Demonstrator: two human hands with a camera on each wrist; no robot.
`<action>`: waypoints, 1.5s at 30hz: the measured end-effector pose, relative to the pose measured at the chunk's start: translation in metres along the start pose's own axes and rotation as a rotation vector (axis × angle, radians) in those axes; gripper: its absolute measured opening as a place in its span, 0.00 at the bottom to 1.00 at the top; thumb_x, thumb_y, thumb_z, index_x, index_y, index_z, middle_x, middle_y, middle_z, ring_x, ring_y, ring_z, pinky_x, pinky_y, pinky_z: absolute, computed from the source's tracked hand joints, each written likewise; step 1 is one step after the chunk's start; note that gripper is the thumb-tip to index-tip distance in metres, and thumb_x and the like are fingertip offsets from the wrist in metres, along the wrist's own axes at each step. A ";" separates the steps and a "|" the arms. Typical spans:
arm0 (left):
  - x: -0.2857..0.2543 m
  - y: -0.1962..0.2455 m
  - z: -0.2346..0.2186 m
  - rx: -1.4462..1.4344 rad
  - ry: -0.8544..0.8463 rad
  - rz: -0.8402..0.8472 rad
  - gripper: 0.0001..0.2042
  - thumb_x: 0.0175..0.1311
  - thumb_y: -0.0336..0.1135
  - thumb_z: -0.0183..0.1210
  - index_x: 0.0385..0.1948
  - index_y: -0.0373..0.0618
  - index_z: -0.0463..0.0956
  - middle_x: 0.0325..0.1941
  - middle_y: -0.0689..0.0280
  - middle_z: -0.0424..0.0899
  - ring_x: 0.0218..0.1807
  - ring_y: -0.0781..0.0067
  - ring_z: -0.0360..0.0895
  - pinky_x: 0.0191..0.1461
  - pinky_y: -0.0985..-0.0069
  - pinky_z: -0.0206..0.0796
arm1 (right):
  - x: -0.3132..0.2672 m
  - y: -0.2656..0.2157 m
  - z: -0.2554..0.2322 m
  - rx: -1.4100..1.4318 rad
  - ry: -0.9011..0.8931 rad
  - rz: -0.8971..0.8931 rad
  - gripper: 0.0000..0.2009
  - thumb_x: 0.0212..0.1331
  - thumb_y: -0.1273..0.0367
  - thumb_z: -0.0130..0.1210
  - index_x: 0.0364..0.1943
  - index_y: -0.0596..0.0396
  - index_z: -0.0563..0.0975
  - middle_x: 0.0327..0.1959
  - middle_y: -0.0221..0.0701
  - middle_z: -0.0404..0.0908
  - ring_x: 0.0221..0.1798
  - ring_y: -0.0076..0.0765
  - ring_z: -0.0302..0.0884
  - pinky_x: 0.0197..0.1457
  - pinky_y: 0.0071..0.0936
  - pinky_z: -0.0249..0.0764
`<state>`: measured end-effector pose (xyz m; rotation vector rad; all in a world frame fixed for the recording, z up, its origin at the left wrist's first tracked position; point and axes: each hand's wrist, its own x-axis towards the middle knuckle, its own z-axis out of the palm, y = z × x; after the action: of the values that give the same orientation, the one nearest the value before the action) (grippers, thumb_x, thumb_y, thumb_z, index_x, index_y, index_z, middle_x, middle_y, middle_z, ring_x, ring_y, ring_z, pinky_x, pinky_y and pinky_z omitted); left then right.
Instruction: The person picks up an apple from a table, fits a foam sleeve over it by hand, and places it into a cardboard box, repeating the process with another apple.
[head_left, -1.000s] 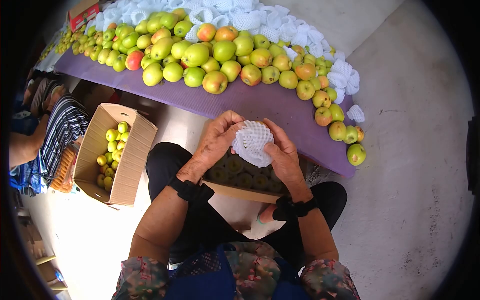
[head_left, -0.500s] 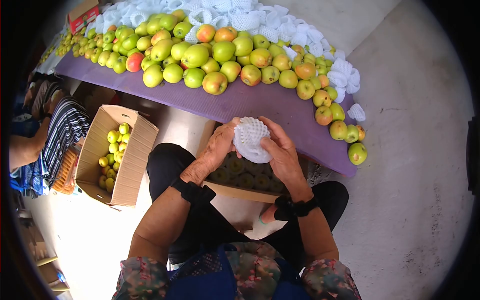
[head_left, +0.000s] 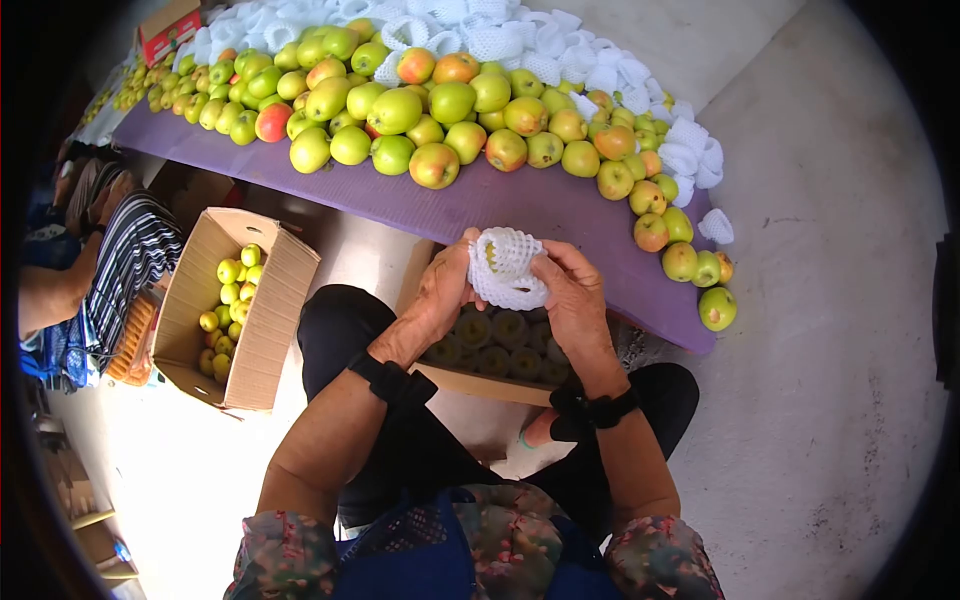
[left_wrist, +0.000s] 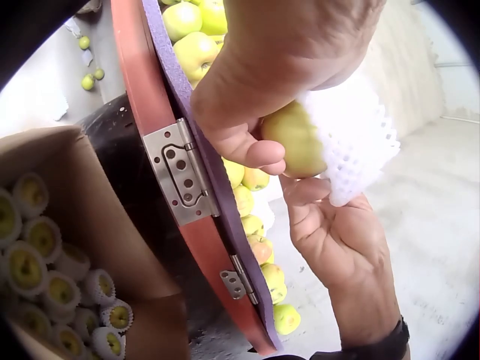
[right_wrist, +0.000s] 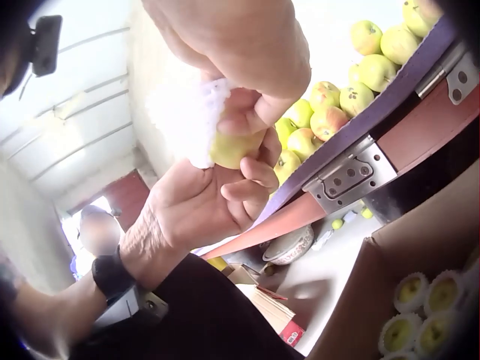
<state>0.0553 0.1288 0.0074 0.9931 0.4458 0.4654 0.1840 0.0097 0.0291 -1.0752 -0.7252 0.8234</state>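
A green-yellow apple (left_wrist: 294, 144) sits partly inside a white foam net sleeve (head_left: 507, 272), its bare end showing in both wrist views. My left hand (head_left: 442, 282) grips the apple with curled fingers. My right hand (head_left: 578, 305) pinches the sleeve's edge between thumb and fingers from the other side. Both hands hold it over my lap, in front of the purple-covered table (head_left: 400, 203). Below them stands a cardboard box (head_left: 490, 387) of apples in foam nets, better seen as netted apples (left_wrist: 45, 259) in the left wrist view.
Loose apples (head_left: 395, 110) pile along the table, with a heap of white foam nets (head_left: 500, 40) behind them. A second cardboard box (head_left: 270, 335) with bare apples stands at the left. Another person's arm (head_left: 55, 295) shows at the far left. Metal hinges (left_wrist: 180, 172) line the table's edge.
The foam-netted apple has turned in my hands, and the net's open side now shows from above. My right fingers have shifted to the net's right edge.
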 end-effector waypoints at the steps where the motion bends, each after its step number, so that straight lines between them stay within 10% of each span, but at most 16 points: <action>1: 0.001 -0.001 -0.001 0.005 -0.009 0.004 0.26 0.75 0.57 0.36 0.41 0.44 0.74 0.30 0.67 0.78 0.27 0.78 0.73 0.28 0.79 0.66 | 0.001 0.000 -0.001 0.015 -0.001 -0.012 0.10 0.64 0.75 0.55 0.48 0.61 0.77 0.43 0.29 0.79 0.43 0.20 0.76 0.48 0.21 0.75; 24: 0.000 0.001 0.004 -0.229 -0.117 -0.041 0.27 0.75 0.56 0.35 0.50 0.39 0.71 0.35 0.62 0.81 0.30 0.74 0.76 0.27 0.78 0.68 | -0.003 0.027 -0.013 0.035 0.092 -0.054 0.13 0.70 0.74 0.42 0.55 0.58 0.70 0.49 0.33 0.76 0.50 0.24 0.75 0.54 0.24 0.74; 36: 0.000 0.005 -0.003 -0.178 -0.108 -0.099 0.33 0.74 0.60 0.32 0.57 0.35 0.65 0.44 0.51 0.81 0.41 0.59 0.83 0.34 0.68 0.79 | 0.008 0.011 0.014 -0.720 -0.022 -0.272 0.55 0.35 0.64 0.77 0.70 0.58 0.53 0.61 0.42 0.66 0.63 0.37 0.65 0.67 0.35 0.64; 45: -0.014 0.024 0.008 0.220 0.019 0.159 0.33 0.70 0.54 0.49 0.68 0.38 0.56 0.56 0.54 0.72 0.45 0.66 0.80 0.39 0.75 0.76 | 0.011 0.003 0.001 -0.372 0.074 -0.054 0.40 0.53 0.63 0.63 0.68 0.60 0.57 0.63 0.44 0.65 0.64 0.39 0.65 0.68 0.34 0.62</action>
<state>0.0442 0.1264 0.0340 1.2433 0.4433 0.5771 0.1878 0.0199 0.0282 -1.4046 -0.8616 0.6108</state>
